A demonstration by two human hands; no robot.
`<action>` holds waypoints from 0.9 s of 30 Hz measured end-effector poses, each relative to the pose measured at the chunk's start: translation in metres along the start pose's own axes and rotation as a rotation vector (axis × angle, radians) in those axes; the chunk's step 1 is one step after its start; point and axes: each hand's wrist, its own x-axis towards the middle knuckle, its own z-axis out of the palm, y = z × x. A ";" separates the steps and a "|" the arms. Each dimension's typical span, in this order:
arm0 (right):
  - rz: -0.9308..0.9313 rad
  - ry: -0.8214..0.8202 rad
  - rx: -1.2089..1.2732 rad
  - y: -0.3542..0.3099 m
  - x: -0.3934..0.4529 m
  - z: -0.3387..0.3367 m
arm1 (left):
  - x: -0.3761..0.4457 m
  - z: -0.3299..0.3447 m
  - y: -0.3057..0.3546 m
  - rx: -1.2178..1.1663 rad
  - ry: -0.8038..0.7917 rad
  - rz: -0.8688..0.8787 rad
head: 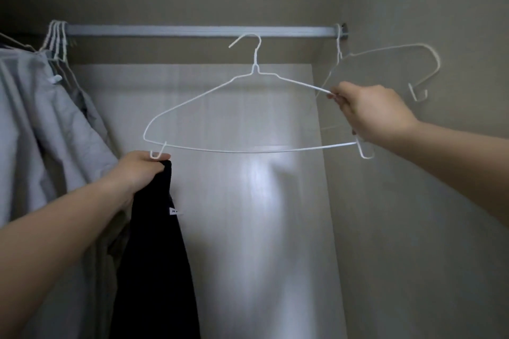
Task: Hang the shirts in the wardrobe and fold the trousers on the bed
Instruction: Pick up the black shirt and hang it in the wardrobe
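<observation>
Fingers of the right hand (369, 110) are pinching a white hanger (248, 107), hook up, bar lying level below the rail (198, 31); the left hand (137, 170) is clutching a black shirt (154, 256) inside the pale wardrobe (413, 201).

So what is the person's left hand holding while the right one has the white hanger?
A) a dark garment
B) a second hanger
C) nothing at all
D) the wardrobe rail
A: the left hand grips the top of a dark garment that hangs down from it, just below the white hanger, which the right hand holds by its right end, its hook just under the rail.
</observation>
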 end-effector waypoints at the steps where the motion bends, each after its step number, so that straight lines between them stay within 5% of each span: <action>1: -0.007 -0.021 0.009 -0.002 -0.007 0.003 | -0.002 -0.004 -0.005 0.064 0.006 0.030; 7: -0.074 -0.026 0.051 -0.013 -0.034 0.021 | -0.011 -0.020 -0.029 0.417 -0.035 0.078; 27: -0.243 -0.002 0.046 -0.034 -0.050 0.032 | -0.025 -0.049 -0.035 0.545 -0.115 0.154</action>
